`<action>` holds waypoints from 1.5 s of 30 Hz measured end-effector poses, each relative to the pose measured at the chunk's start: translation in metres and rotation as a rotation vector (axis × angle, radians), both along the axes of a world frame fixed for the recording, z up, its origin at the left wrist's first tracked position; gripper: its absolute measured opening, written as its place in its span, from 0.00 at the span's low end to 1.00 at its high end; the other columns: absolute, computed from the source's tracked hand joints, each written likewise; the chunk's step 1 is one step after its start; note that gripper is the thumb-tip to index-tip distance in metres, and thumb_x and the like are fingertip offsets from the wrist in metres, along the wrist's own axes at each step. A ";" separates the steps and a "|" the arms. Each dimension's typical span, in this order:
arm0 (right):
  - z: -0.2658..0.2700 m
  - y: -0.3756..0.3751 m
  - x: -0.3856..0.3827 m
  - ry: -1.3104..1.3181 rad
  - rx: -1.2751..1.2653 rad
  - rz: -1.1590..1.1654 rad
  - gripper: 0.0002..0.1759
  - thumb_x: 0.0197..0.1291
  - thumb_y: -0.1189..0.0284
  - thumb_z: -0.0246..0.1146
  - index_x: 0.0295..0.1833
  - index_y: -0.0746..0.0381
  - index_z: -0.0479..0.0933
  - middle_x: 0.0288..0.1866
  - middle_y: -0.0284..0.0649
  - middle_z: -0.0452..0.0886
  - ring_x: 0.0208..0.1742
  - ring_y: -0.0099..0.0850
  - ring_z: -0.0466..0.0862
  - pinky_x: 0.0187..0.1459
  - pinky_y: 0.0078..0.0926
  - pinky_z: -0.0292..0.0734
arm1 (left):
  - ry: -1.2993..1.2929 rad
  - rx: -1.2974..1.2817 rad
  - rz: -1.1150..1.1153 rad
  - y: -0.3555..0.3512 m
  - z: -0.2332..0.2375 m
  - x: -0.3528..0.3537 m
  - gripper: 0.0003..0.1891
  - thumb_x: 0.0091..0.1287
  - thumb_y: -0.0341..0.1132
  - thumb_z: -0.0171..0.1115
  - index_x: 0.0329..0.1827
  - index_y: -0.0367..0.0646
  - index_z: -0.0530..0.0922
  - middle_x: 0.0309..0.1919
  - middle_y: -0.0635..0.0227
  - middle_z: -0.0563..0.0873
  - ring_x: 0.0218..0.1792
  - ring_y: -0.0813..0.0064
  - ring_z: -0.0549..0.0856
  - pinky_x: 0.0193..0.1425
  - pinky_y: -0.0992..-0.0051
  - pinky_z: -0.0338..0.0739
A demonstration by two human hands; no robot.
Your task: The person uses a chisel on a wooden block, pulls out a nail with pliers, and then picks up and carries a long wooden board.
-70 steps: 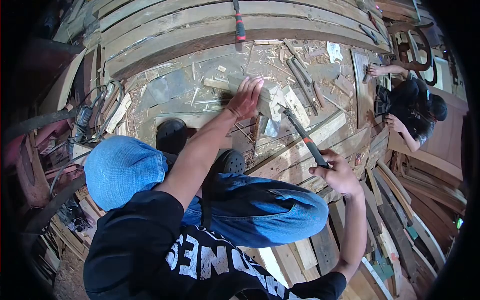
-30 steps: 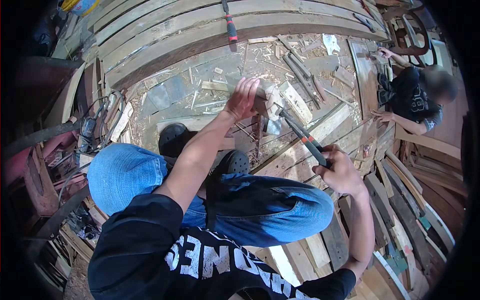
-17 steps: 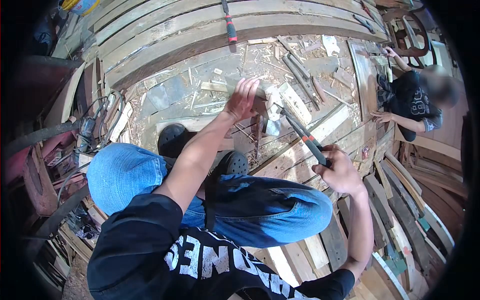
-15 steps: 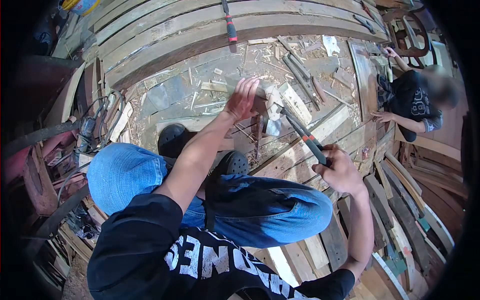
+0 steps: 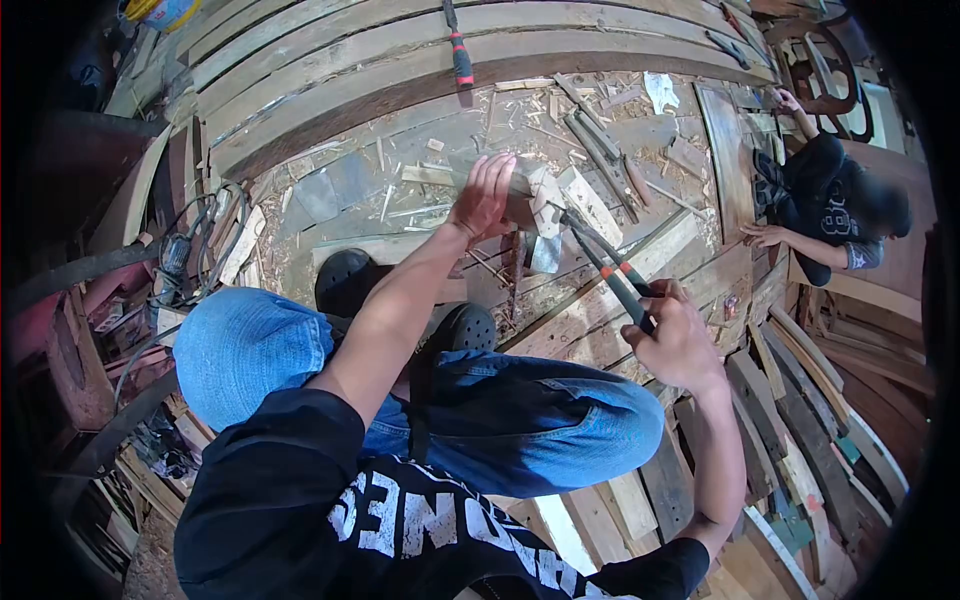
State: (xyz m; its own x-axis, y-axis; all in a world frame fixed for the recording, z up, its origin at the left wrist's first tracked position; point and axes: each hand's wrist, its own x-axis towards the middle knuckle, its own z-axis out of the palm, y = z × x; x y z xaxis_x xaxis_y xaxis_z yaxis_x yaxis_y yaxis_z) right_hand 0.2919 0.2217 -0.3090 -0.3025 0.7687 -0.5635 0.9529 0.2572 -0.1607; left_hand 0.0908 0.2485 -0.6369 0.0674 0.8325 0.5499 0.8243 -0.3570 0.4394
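My left hand (image 5: 485,195) is wrapped over a wooden block (image 5: 545,195), holding it above the littered floor. The block's pale cut end faces right. In my right hand (image 5: 675,335) are long-handled pliers (image 5: 622,285) with dark grips and orange bands, the fingers closed round the handles. Their jaws reach the block's pale end; what they bite on there, if anything, is too small to make out. A small grey flat piece (image 5: 546,254) shows just below the block.
A chisel (image 5: 459,55) with a red-and-black handle lies on the slatted bench (image 5: 350,95) ahead. Offcuts (image 5: 600,150) and shavings litter the floor. Another person (image 5: 835,200) crouches at right. A corded power tool (image 5: 175,262) lies at left, stacked boards (image 5: 790,440) at lower right.
The plier handles and my right hand have shifted slightly left, with the jaws still at the block's end. My left hand and the block have barely moved. The other person's head has lowered slightly.
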 end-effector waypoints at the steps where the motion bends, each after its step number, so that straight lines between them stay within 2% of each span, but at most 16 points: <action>1: 0.000 -0.003 -0.002 -0.001 0.000 0.001 0.16 0.46 0.71 0.64 0.39 0.72 0.81 0.49 0.57 0.76 0.55 0.52 0.73 0.59 0.43 0.68 | -0.003 -0.003 -0.007 -0.001 0.002 0.000 0.41 0.50 0.42 0.61 0.65 0.28 0.59 0.60 0.49 0.70 0.62 0.55 0.71 0.70 0.58 0.61; 2: -0.001 -0.007 -0.004 -0.039 0.058 0.045 0.16 0.46 0.70 0.65 0.39 0.71 0.81 0.48 0.57 0.76 0.54 0.52 0.73 0.57 0.44 0.69 | -0.004 -0.002 -0.006 -0.001 0.004 -0.001 0.41 0.50 0.42 0.61 0.65 0.28 0.59 0.60 0.49 0.70 0.62 0.55 0.71 0.70 0.58 0.61; 4: -0.003 -0.011 -0.008 -0.079 0.116 0.089 0.16 0.47 0.70 0.65 0.38 0.71 0.81 0.48 0.57 0.76 0.53 0.52 0.73 0.56 0.44 0.70 | -0.069 -0.028 -0.053 -0.002 0.005 -0.002 0.51 0.37 0.45 0.70 0.65 0.27 0.58 0.60 0.47 0.69 0.63 0.54 0.71 0.71 0.57 0.61; 5: -0.004 -0.012 -0.009 -0.085 0.119 0.083 0.15 0.47 0.70 0.65 0.38 0.71 0.80 0.47 0.57 0.76 0.53 0.52 0.73 0.54 0.45 0.71 | -0.070 -0.028 -0.053 -0.002 0.005 -0.001 0.51 0.37 0.45 0.70 0.65 0.27 0.58 0.60 0.47 0.69 0.63 0.54 0.71 0.71 0.57 0.61; 7: -0.008 -0.013 -0.008 -0.090 0.126 0.078 0.15 0.47 0.70 0.64 0.37 0.71 0.80 0.47 0.57 0.76 0.52 0.52 0.74 0.53 0.45 0.72 | -0.070 -0.070 -0.018 -0.001 0.007 -0.001 0.59 0.26 0.45 0.74 0.66 0.26 0.56 0.61 0.46 0.69 0.63 0.53 0.70 0.71 0.56 0.60; 21: -0.036 -0.015 0.007 0.079 0.045 -0.001 0.13 0.48 0.73 0.61 0.33 0.75 0.79 0.40 0.60 0.76 0.46 0.53 0.77 0.53 0.43 0.72 | 0.021 -0.008 -0.029 -0.007 0.008 0.003 0.49 0.37 0.44 0.67 0.65 0.30 0.58 0.61 0.53 0.69 0.64 0.58 0.70 0.72 0.60 0.57; 23: -0.044 -0.013 0.013 0.091 0.043 -0.005 0.13 0.48 0.72 0.62 0.33 0.74 0.79 0.41 0.59 0.76 0.46 0.53 0.77 0.52 0.44 0.72 | 0.035 0.058 -0.012 -0.005 0.014 0.002 0.50 0.36 0.43 0.69 0.66 0.32 0.58 0.61 0.54 0.69 0.64 0.58 0.69 0.73 0.60 0.56; 27: -0.064 -0.003 0.021 0.240 -0.113 -0.212 0.12 0.48 0.73 0.60 0.35 0.71 0.80 0.47 0.55 0.75 0.53 0.47 0.75 0.57 0.37 0.70 | -0.137 -0.050 -0.060 -0.007 0.019 -0.001 0.54 0.32 0.39 0.73 0.67 0.31 0.56 0.60 0.51 0.69 0.63 0.55 0.70 0.72 0.57 0.58; 30: -0.096 0.004 0.038 0.601 -0.244 -0.377 0.11 0.48 0.75 0.61 0.38 0.66 0.82 0.58 0.45 0.72 0.61 0.38 0.71 0.63 0.33 0.64 | -0.185 -0.068 -0.054 0.000 0.016 -0.009 0.53 0.31 0.37 0.72 0.66 0.27 0.56 0.59 0.45 0.69 0.61 0.49 0.70 0.70 0.54 0.61; 33: -0.109 0.014 0.026 0.726 -0.365 -0.417 0.11 0.49 0.74 0.63 0.39 0.65 0.82 0.63 0.45 0.69 0.66 0.38 0.67 0.66 0.35 0.59 | -0.212 -0.065 -0.036 0.006 0.015 -0.015 0.53 0.31 0.35 0.70 0.64 0.22 0.56 0.58 0.39 0.68 0.60 0.43 0.70 0.68 0.56 0.64; 35: -0.120 0.027 0.018 0.743 -0.441 -0.414 0.10 0.50 0.72 0.65 0.39 0.63 0.83 0.68 0.48 0.65 0.71 0.41 0.61 0.69 0.39 0.54 | -0.288 -0.116 -0.008 0.008 0.016 -0.019 0.53 0.31 0.35 0.70 0.65 0.21 0.56 0.58 0.38 0.67 0.60 0.43 0.70 0.68 0.58 0.64; 37: -0.144 0.038 0.014 0.743 -0.363 -0.122 0.10 0.50 0.72 0.65 0.39 0.61 0.83 0.72 0.51 0.59 0.75 0.44 0.55 0.71 0.41 0.49 | -0.259 -0.141 -0.008 0.009 0.021 -0.025 0.56 0.32 0.39 0.74 0.65 0.20 0.54 0.59 0.38 0.66 0.61 0.43 0.68 0.69 0.59 0.63; 38: -0.152 0.040 0.009 0.783 -0.417 -0.255 0.09 0.49 0.72 0.65 0.38 0.60 0.84 0.74 0.53 0.55 0.75 0.46 0.54 0.72 0.40 0.47 | -0.232 -0.206 0.010 0.009 0.025 -0.028 0.58 0.33 0.42 0.75 0.66 0.20 0.52 0.60 0.38 0.65 0.62 0.44 0.67 0.70 0.60 0.62; 41: -0.171 0.050 -0.001 0.883 -0.363 -0.174 0.10 0.49 0.72 0.65 0.39 0.61 0.84 0.75 0.53 0.53 0.76 0.45 0.52 0.72 0.38 0.49 | -0.241 -0.307 0.028 0.012 0.030 -0.040 0.61 0.33 0.44 0.78 0.67 0.21 0.49 0.62 0.38 0.62 0.64 0.44 0.65 0.72 0.62 0.60; 43: -0.187 0.051 -0.005 0.953 -0.415 -0.236 0.15 0.48 0.72 0.65 0.45 0.59 0.84 0.72 0.50 0.61 0.75 0.42 0.57 0.71 0.37 0.51 | -0.342 -0.398 -0.001 0.011 0.030 -0.043 0.64 0.33 0.44 0.80 0.69 0.23 0.46 0.63 0.38 0.60 0.66 0.45 0.63 0.73 0.63 0.58; 45: -0.191 0.052 -0.007 0.777 -0.393 -0.233 0.16 0.50 0.70 0.65 0.47 0.60 0.83 0.70 0.50 0.66 0.74 0.40 0.59 0.72 0.36 0.50 | -0.349 -0.325 0.016 0.013 0.030 -0.045 0.65 0.32 0.42 0.81 0.69 0.25 0.46 0.62 0.38 0.61 0.65 0.45 0.64 0.73 0.63 0.58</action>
